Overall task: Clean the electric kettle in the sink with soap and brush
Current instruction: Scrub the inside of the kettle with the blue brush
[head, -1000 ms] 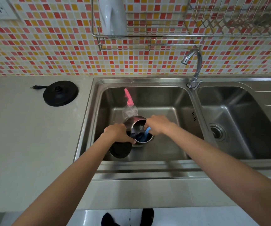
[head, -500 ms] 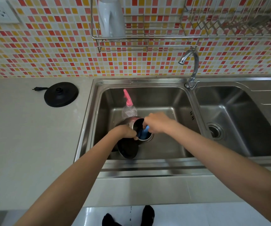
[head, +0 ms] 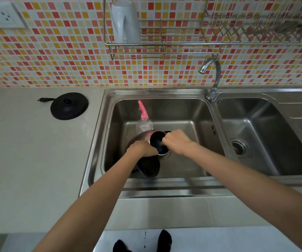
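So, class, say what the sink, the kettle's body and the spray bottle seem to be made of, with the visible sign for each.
The sink looks like brushed stainless steel: grey sheen, soft reflections. The kettle body is probably polished steel: it mirrors nearby pink. The spray bottle seems clear plastic, see-through, with an opaque pink trigger.

The steel kettle lies tilted in the left basin of the sink, dark mouth upward, its black lid hanging open at 6 o'clock. A blue brush reaches into the mouth. The clear, pink-nozzled soap bottle stands just beside the kettle at 11 o'clock.
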